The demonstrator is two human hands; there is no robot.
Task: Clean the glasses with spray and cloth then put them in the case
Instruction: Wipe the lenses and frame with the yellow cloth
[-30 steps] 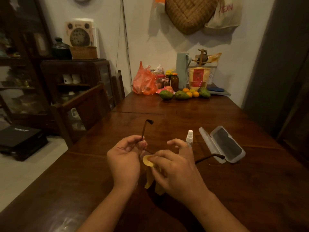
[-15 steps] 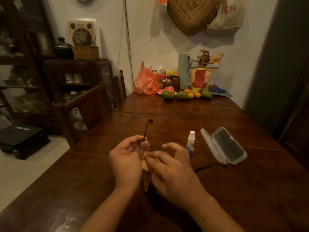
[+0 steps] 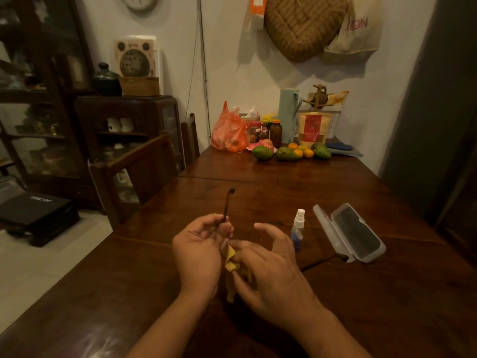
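My left hand (image 3: 197, 250) grips the dark-framed glasses (image 3: 227, 205) near the hinge, with one temple arm sticking up above my fingers. The other temple arm pokes out low to the right, towards the case. My right hand (image 3: 268, 267) pinches a yellow cloth (image 3: 232, 264) against the lens area, which the hands hide. A small spray bottle (image 3: 298, 228) with a white nozzle stands just beyond my right hand. The clear glasses case (image 3: 353, 235) lies open on the table to the right.
The dark wooden table (image 3: 258, 177) carries fruit (image 3: 286, 152), jars, an orange plastic bag (image 3: 229, 130) and a jug at its far end by the wall. Wooden chairs (image 3: 144, 166) stand along the left edge, with a cabinet behind them.
My right hand has slid left over the lens with the cloth. The glasses have turned, so the right temple arm sits lower and more hidden. The view has shifted slightly.
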